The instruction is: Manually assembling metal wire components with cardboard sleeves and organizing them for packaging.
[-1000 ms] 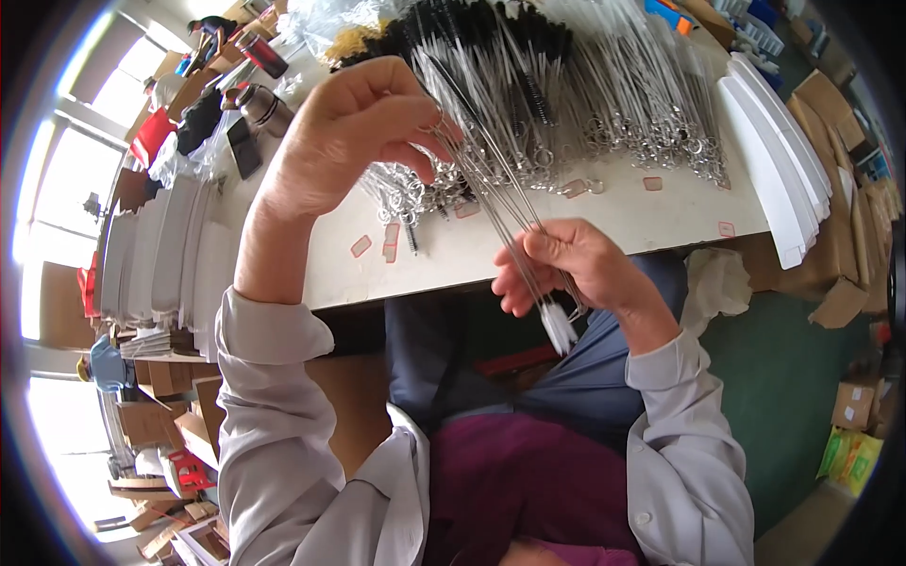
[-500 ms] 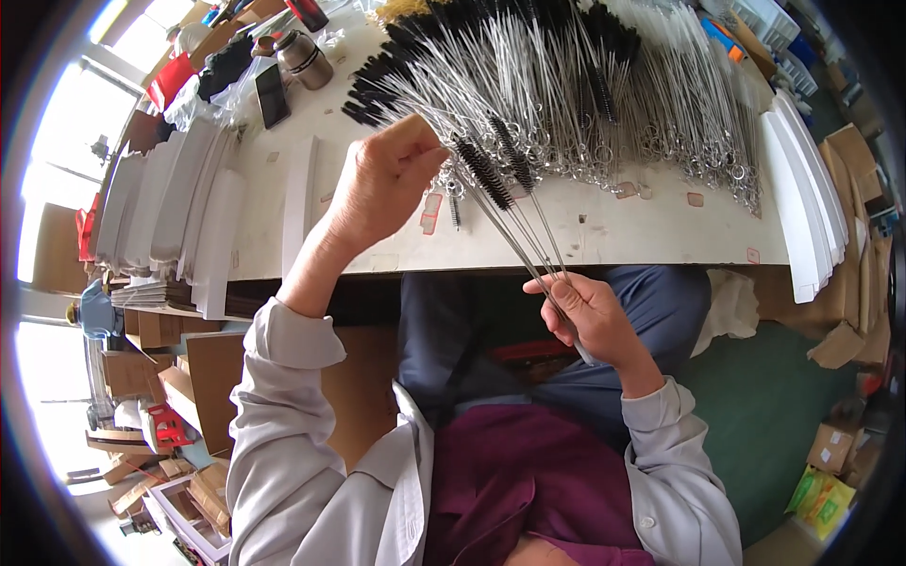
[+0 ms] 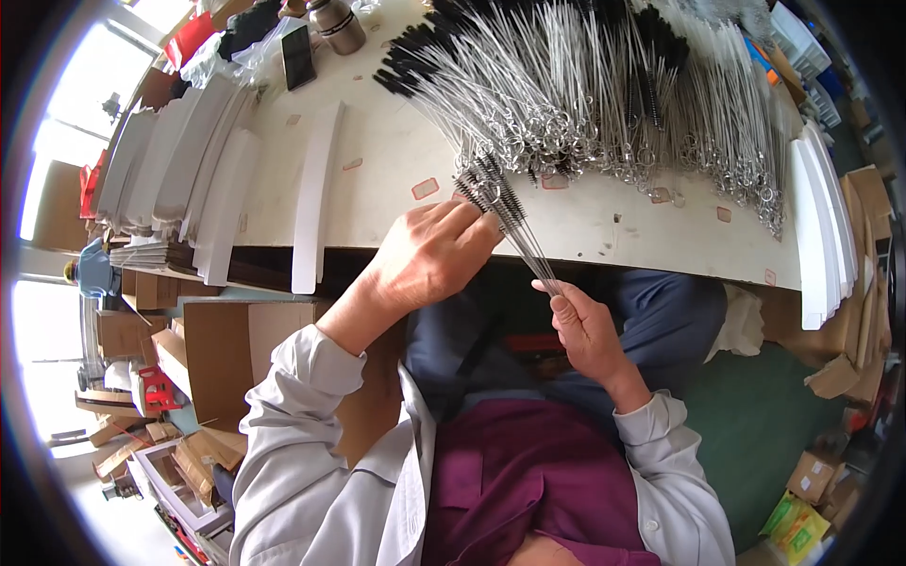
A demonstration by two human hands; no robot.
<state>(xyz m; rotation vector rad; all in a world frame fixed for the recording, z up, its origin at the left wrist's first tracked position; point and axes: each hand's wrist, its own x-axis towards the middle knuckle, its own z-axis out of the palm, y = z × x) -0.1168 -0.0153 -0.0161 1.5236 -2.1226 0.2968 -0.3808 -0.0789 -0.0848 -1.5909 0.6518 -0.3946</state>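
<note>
My right hand (image 3: 587,330) is closed round the thin metal stems of a small bundle of tube brushes (image 3: 511,209), over my lap at the table's front edge. Their black bristle ends point up and to the left, toward the big pile. Against the side of these bristles, my left hand (image 3: 436,253) has its fingers curled and pressed together at the bundle; the fingertips are partly hidden. Beyond both hands a large heap of tube brushes (image 3: 557,85) covers the back of the table, with wire loops facing me and black bristles mostly at the far side.
On the left of the table (image 3: 377,141) stand white folded card strips (image 3: 179,160), with a single white strip (image 3: 316,198) beside them. More white strips (image 3: 823,226) are stacked at the right edge. A phone (image 3: 298,57) and a metal flask (image 3: 337,25) lie behind. Cardboard boxes (image 3: 212,363) fill the left floor.
My left hand has come down and right, from above the bundle to beside its bristles. The brushes in my right hand are gathered closer together. The view has shifted slightly.
</note>
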